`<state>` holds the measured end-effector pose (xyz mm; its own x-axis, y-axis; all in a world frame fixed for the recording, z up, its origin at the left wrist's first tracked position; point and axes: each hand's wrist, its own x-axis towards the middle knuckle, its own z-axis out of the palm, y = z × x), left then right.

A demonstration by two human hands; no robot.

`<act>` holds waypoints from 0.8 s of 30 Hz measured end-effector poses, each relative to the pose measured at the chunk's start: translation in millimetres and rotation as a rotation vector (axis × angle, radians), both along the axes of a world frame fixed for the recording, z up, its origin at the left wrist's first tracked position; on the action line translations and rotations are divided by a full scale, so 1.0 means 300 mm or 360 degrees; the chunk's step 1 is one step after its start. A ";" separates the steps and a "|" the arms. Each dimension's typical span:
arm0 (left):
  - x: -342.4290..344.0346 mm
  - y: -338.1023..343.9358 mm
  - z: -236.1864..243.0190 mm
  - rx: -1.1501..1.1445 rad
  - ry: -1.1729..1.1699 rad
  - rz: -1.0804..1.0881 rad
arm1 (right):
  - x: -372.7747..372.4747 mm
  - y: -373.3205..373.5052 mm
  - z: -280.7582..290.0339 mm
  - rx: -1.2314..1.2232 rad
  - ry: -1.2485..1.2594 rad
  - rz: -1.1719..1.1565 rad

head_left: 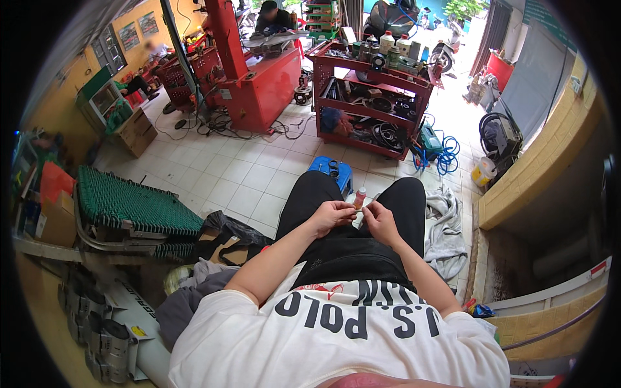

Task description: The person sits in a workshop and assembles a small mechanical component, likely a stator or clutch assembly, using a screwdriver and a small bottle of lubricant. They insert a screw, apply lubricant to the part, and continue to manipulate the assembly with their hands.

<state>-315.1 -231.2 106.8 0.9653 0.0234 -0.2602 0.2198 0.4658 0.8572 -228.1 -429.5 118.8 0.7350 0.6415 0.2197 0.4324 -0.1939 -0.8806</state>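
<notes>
My left hand and my right hand meet over my lap, fingertips almost touching. Both are closed in a pinch around something small and thin, too tiny to make out. Just beyond my fingers, between my knees, stands a small bottle with reddish contents and a pale cap. Farther out, a low blue plastic stool carries dark ring-shaped parts.
A red tool cart with bottles and parts stands ahead, blue hose beside it. To my left lie a folded green woven cot and a black bag. Grey cloth is at my right. Two people sit farther back.
</notes>
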 end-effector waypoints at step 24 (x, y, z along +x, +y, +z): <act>0.004 0.008 -0.013 -0.0071 0.0009 0.0046 | -0.016 0.009 0.005 0.0120 0.0010 0.0040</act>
<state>-314.0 -228.7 102.9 0.9628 0.0393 -0.2672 0.2106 0.5098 0.8341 -232.9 -426.7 120.2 0.7203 0.6417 0.2635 0.4306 -0.1158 -0.8951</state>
